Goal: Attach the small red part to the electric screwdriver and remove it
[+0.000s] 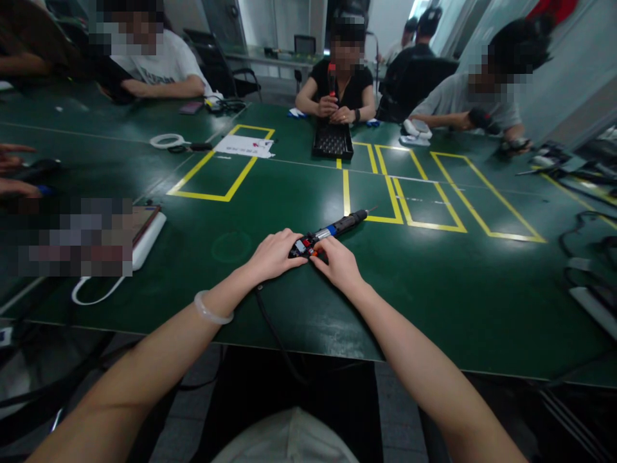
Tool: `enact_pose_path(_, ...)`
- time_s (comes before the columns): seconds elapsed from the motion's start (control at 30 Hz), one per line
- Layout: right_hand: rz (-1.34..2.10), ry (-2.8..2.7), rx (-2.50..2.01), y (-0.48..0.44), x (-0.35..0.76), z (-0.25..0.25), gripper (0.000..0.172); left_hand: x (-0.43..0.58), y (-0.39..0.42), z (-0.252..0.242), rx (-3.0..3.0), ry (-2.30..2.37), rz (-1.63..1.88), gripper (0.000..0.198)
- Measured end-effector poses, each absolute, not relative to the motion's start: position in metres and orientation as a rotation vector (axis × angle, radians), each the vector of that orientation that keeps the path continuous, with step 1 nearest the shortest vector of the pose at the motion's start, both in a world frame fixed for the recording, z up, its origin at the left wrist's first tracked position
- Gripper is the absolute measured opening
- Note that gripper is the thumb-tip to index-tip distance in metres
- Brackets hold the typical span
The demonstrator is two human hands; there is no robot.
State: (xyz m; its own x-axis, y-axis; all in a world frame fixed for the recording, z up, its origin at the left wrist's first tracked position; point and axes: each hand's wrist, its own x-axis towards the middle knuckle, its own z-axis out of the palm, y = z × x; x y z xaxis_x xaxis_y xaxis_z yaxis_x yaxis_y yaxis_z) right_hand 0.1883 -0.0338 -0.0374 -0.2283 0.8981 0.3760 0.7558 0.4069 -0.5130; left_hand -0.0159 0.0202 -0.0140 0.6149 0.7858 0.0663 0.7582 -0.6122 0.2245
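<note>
Head view: you are looking down at a green table (434, 302), and every place below is given from the electric screwdriver.
Electric screwdriver (337, 227): it lies flat on the table straight ahead of you, its bit tip pointing away to your right and its near end between your two hands.
Left hand (274, 255): your fingers are curled down over the screwdriver's near end from the left, gripping it against the table.
Right hand (340, 263): your thumb and fingertips pinch the same near end from the right, so both hands touch the tool.
Bracelet (212, 310): it sits on your left wrist, nearer to you than the screwdriver.
Cable (272, 331): a dark one runs from under your left hand, off the table's near edge.
Yellow tape boxes (219, 177): they are marked on the table beyond the screwdriver; its tip reaches the corner of one.
Black tray (332, 141): well beyond the screwdriver, in front of a seated person.
White paper (244, 146): just left of that tray, far from the screwdriver.
</note>
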Motion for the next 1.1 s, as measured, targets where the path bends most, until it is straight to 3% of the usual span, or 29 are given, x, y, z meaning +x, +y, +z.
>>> enact_pose_path(0.2, 0.143, -2.124, -1.405, -0.034, 0.186, -0.036, 0.006, -0.014, 0.019, -0.016, 2.754, 1.268, 0.234, 0.056)
enact_pose_path(0.77, 0.098, -2.186, -1.375, -0.030, 0.190, -0.031, 0.012, 0.004, 0.012, -0.003, 2.729, 1.419, 0.165, 0.057)
enact_pose_path(1.1, 0.124, -2.106, -1.393, -0.026, 0.195, -0.035, 0.007, -0.001, 0.016, -0.010, 2.738, 1.448, 0.220, 0.055)
